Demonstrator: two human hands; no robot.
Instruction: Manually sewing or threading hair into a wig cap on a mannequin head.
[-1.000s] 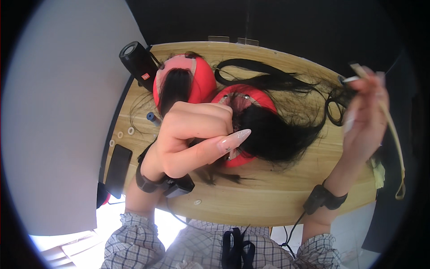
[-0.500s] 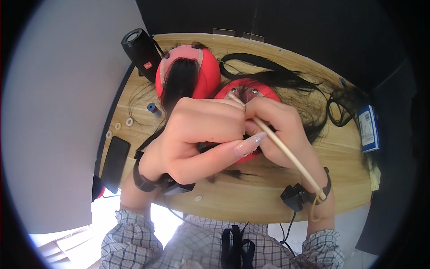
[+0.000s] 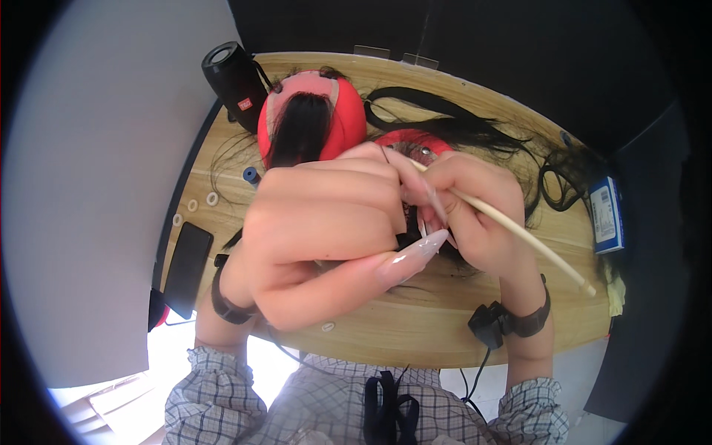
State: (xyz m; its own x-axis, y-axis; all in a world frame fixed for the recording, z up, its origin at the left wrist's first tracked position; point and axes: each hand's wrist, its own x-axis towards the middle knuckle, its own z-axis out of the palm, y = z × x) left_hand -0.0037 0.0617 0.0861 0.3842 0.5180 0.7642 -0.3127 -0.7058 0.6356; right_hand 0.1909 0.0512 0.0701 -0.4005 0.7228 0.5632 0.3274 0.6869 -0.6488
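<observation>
Near the middle of the table, my left hand [image 3: 326,215] is closed, its thumb and fingers pinched about a bit of black hair [image 3: 406,241], mostly hidden by the hand. My right hand [image 3: 486,211] grips a ventilating needle by its long pale handle [image 3: 534,241], which slants down to the right; its tip is hidden by my fingers. Both hands are close together over a red wig head [image 3: 408,138] with shiny pins, largely covered by them. Beyond my left hand stands a second red head [image 3: 348,122] with a pink cap and a black lock [image 3: 300,133].
A black speaker [image 3: 236,81] stands at the back left, with a small blue spool [image 3: 251,176] nearer. Pale rings [image 3: 213,199] and a black phone [image 3: 189,268] lie along the left edge. Black hair bundles [image 3: 445,119] spread behind; a blue-white box [image 3: 608,215] is at the right.
My left hand has shifted slightly left and nearer. My right hand has moved up and right, and the needle's handle has swung outward to a flatter slant.
</observation>
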